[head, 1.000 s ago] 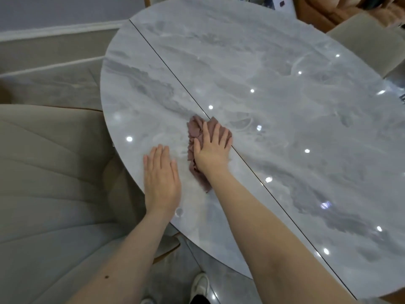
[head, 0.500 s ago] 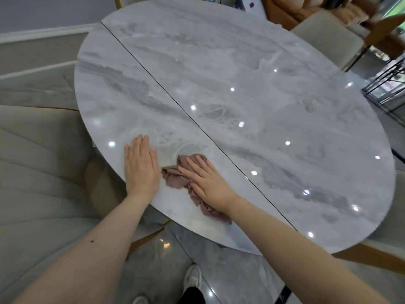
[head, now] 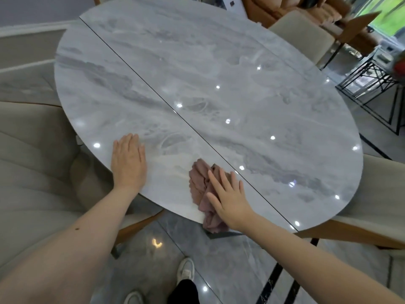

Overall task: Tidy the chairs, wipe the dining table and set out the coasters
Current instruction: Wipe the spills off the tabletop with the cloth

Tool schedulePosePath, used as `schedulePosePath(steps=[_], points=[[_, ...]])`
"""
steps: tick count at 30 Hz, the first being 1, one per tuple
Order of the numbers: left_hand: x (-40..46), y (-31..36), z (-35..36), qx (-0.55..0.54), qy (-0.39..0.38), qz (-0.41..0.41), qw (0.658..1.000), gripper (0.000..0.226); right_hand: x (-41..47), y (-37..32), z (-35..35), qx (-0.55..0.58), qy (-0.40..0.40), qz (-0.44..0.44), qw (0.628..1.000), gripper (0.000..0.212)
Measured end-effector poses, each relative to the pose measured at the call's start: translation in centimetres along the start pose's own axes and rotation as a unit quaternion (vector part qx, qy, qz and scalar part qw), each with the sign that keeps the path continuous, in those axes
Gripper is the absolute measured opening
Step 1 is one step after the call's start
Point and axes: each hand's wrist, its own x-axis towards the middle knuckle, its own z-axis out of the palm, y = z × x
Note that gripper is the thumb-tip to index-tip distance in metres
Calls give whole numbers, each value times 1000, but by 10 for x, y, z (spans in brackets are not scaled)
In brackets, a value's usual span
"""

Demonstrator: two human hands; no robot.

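Two hands on grey marble-look table [head: 219, 62] — left hand [head: 128, 162] flat, fingers straight, holding nothing. Right hand [head: 230, 199] flat, fingers spread, pressing crumpled mauve cloth [head: 200, 185] at near table edge — cloth bunched, folds overhanging rim.

Oval grey marble table [head: 219, 73] with dark seam, left hand [head: 129, 163] flat near its edge, right hand [head: 230, 200] pressing crumpled mauve cloth [head: 200, 183], beige chairs [head: 32, 172] around.
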Motion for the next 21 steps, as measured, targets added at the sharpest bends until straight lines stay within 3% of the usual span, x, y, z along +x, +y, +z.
schedulePosePath(steps=[2, 6, 9, 15, 21], points=[[-1, 1, 1, -8, 4, -4, 1000, 46, 5, -6, 19, -19, 27, 7, 999, 82], [-1, 0, 3, -25, 16, -16, 999, 46, 44, -34, 40, -11, 112, 55, 992, 58], [-3, 2, 4, -30, 28, -27, 999, 48, 82, -61, 36, 0, 134, 65, 989, 60], [-1, -3, 10, -7, 39, -83, 996, 56, 185, -122, 8, 18, 107, 14, 994, 73], [3, -7, 15, 27, 41, -74, 996, 53, 263, -153, -6, -34, 93, -75, 992, 54]])
